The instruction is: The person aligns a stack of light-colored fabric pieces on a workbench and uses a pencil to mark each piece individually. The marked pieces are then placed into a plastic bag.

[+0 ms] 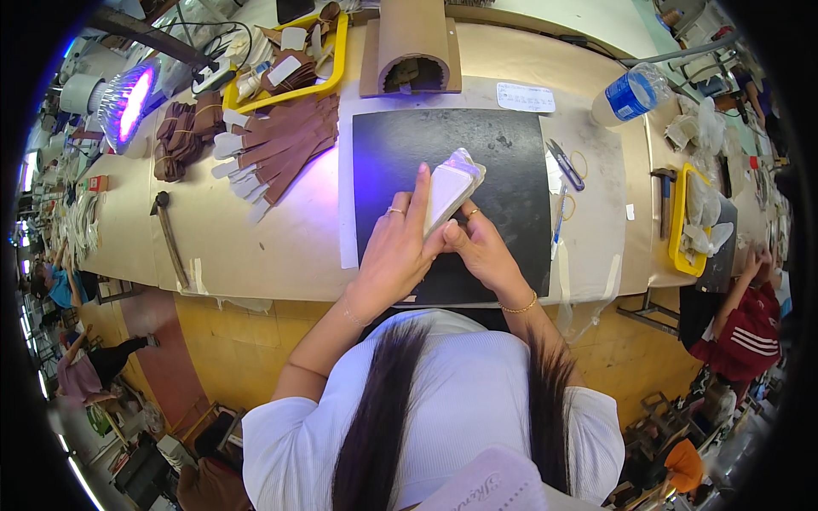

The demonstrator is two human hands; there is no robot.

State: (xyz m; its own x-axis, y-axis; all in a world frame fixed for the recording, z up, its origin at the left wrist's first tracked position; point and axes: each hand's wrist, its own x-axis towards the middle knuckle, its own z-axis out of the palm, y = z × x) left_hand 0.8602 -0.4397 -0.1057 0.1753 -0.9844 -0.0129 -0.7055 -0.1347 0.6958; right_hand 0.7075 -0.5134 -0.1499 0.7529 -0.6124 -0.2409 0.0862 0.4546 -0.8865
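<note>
Left hand (397,243) and right hand (492,249), fingers clamped on opposite sides of a white rectangular block (450,189) with crumpled film-like wrapping, apparently steady it over the smooth black rectangular mat (513,155).

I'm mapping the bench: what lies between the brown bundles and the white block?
The head view shows, from the bundles: fanned brown strips, a white sheet, black mat, then the left hand, fingers against the block.

Tan table (119,230), brown strips (294,153), hammer (172,243), yellow tray (341,51)
</note>
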